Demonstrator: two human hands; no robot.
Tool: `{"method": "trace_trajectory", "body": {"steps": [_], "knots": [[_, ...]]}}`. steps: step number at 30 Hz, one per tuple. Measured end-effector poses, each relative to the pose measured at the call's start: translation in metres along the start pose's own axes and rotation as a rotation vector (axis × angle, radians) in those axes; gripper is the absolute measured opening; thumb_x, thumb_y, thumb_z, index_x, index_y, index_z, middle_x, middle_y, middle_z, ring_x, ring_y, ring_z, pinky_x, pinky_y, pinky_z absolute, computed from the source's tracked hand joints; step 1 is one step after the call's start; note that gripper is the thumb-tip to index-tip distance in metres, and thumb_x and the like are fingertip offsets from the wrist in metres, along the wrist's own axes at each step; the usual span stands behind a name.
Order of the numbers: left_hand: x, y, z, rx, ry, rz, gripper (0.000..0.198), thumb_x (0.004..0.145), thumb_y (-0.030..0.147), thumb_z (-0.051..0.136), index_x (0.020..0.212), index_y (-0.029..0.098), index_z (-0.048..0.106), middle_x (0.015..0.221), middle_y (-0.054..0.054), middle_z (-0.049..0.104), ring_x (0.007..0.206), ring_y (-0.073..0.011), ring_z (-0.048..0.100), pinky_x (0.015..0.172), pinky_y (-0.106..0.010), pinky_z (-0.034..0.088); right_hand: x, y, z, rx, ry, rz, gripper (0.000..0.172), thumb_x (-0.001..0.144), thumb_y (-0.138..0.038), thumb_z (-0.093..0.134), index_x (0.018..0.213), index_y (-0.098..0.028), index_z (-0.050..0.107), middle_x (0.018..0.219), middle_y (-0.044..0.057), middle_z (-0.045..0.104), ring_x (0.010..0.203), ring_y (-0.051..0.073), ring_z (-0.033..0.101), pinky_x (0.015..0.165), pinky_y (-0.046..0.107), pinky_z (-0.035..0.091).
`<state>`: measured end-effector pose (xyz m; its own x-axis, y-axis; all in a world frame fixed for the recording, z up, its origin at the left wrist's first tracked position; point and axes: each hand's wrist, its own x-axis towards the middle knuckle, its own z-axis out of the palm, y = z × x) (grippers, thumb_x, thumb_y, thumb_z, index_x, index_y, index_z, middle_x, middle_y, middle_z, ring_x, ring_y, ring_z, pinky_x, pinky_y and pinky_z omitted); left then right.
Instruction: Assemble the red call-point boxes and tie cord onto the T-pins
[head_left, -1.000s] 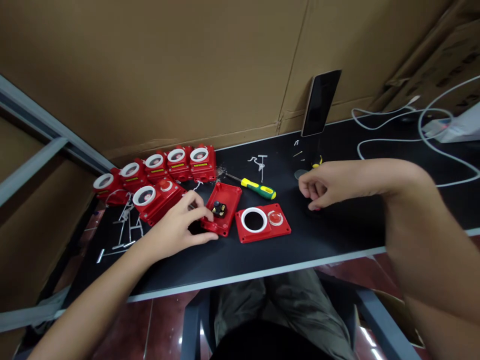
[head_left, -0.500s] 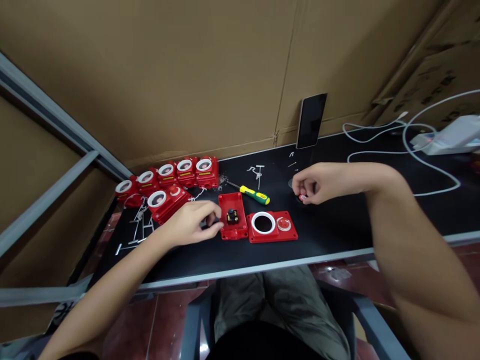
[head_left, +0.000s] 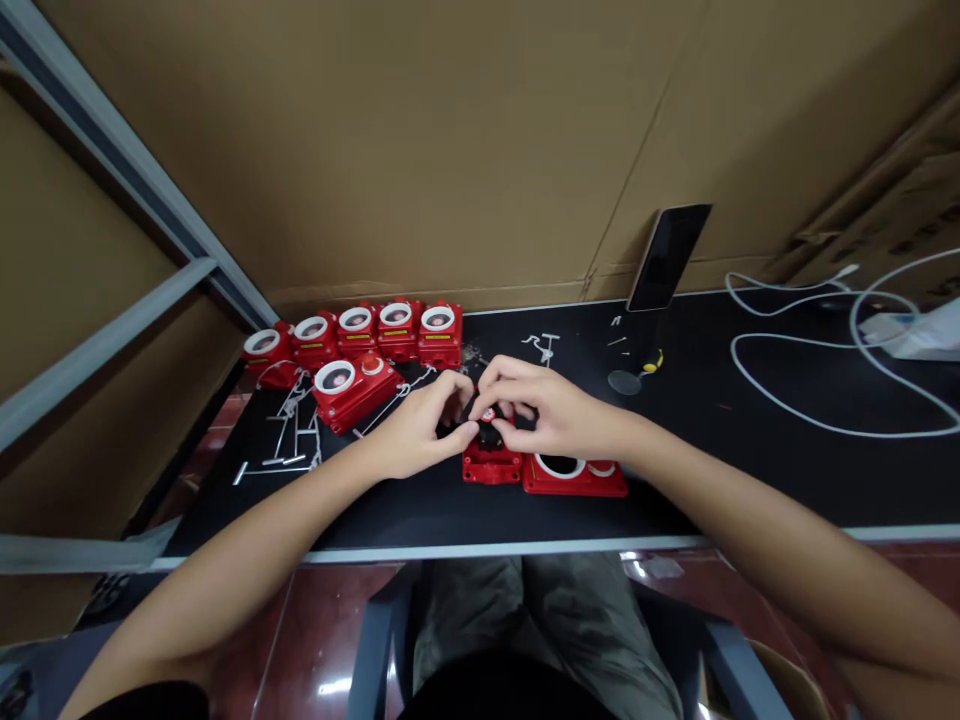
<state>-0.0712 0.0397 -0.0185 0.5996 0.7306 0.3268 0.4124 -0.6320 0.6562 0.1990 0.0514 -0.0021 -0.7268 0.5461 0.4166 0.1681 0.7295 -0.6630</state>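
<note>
Over the open red box base (head_left: 491, 470) my two hands meet, covering most of its inside. My right hand (head_left: 544, 405) is closed on a small round red-and-white part (head_left: 487, 414) with a dark edge. My left hand (head_left: 431, 428) curls in from the other side, its thumb and fingertips at the same part; its exact grip is partly hidden. To the right of the base lies the red box cover (head_left: 576, 484), with a white-ringed round window, partly behind my right hand.
Several assembled red boxes (head_left: 356, 335) stand at the back left, another red box (head_left: 358, 392) before them. Metal T-shaped pieces with cords (head_left: 289, 440) lie at left. A phone (head_left: 670, 257) leans on the cardboard wall. A clear disc (head_left: 624, 382) and white cable (head_left: 795, 410) lie right.
My right hand has come left from the table's right side, bringing the small red-and-white part over the box base. My left hand has moved in to meet it. The view has shifted slightly.
</note>
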Motion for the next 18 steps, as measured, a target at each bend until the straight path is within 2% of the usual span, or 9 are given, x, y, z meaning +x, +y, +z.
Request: {"method": "trace_trajectory", "body": {"steps": [3,6,8,10,15,18], "knots": [[-0.002,0.001,0.0,-0.016,-0.006,-0.017,0.032,0.106,0.049,0.074,0.123,0.025,0.063,0.107,-0.004,0.074,0.089,-0.0222,0.071,0.084,-0.037,0.062,-0.009,0.005,0.001,-0.011,0.027,-0.048,0.034,0.097,-0.009,0.07,0.122,-0.025,0.087,0.119,0.008,0.072,0.089,0.013,0.068,0.067,0.023,0.055],[-0.001,0.002,-0.002,-0.028,-0.005,-0.012,0.045,0.105,0.047,0.078,0.14,0.025,0.062,0.115,-0.005,0.074,0.094,-0.0234,0.071,0.089,-0.038,0.062,-0.011,0.005,-0.007,-0.025,0.029,-0.073,0.035,0.1,-0.008,0.069,0.122,-0.028,0.088,0.12,0.008,0.076,0.1,0.017,0.073,0.08,0.028,0.061],[-0.001,0.002,-0.003,-0.027,-0.044,0.024,0.037,0.108,0.047,0.078,0.136,0.025,0.067,0.113,-0.004,0.071,0.095,-0.0229,0.07,0.089,-0.036,0.061,-0.011,0.005,-0.009,-0.047,0.032,-0.096,0.034,0.102,-0.009,0.069,0.121,-0.028,0.089,0.121,0.008,0.078,0.107,0.019,0.074,0.092,0.034,0.064],[0.0,0.002,-0.002,-0.043,-0.071,0.054,0.031,0.11,0.048,0.079,0.128,0.024,0.07,0.11,-0.003,0.069,0.095,-0.0221,0.069,0.088,-0.034,0.06,-0.011,0.006,-0.007,-0.078,0.028,-0.129,0.03,0.102,-0.009,0.07,0.118,-0.027,0.088,0.12,0.008,0.079,0.111,0.02,0.075,0.098,0.036,0.064],[0.001,0.002,-0.002,-0.078,-0.083,0.032,0.028,0.111,0.048,0.078,0.122,0.023,0.071,0.11,-0.003,0.069,0.093,-0.0207,0.067,0.087,-0.033,0.058,-0.012,0.008,-0.005,-0.08,0.02,-0.149,0.029,0.102,-0.011,0.07,0.125,-0.025,0.082,0.119,0.006,0.082,0.111,0.019,0.076,0.1,0.035,0.063],[0.001,0.002,-0.004,-0.063,-0.072,0.018,0.029,0.111,0.048,0.078,0.125,0.023,0.073,0.108,-0.003,0.07,0.094,-0.0208,0.068,0.088,-0.033,0.058,-0.013,0.006,-0.018,-0.061,0.109,-0.121,0.031,0.101,-0.011,0.068,0.123,-0.027,0.083,0.115,0.005,0.084,0.106,0.02,0.077,0.098,0.037,0.062]]}}
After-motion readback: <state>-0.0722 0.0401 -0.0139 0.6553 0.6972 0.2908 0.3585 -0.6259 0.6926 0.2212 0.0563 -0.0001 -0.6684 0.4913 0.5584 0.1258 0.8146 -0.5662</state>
